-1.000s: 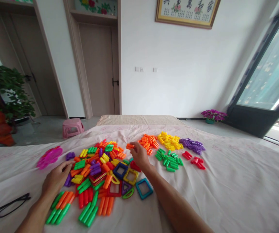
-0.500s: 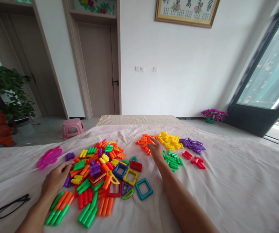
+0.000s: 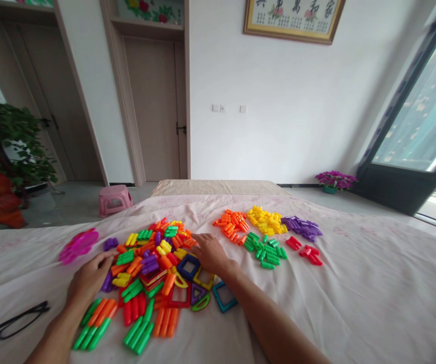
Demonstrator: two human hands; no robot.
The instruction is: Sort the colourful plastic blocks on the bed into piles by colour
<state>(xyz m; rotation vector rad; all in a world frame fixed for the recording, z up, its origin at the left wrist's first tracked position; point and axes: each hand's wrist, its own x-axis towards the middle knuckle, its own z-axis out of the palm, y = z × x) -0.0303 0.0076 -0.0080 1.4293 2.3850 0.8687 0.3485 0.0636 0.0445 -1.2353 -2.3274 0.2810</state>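
Observation:
A mixed pile of coloured plastic building pieces lies on the cloth in front of me. At its left edge rests my left hand, fingers bent and a little apart, touching or close beside a green piece and purple pieces. My right hand reaches over the pile's right edge with fingers stretched out; nothing shows in it. Under and beside it are a blue square frame, a partly covered yellow square frame and a teal square frame.
Further right lie sorted heaps: orange, yellow, purple, green and a few red pieces. Pink plastic discs and black glasses lie to the left. A pink stool stands beyond the table.
My right hand has moved left and nearer, from the orange heap to the mixed pile's right edge. The left hand has stayed in place.

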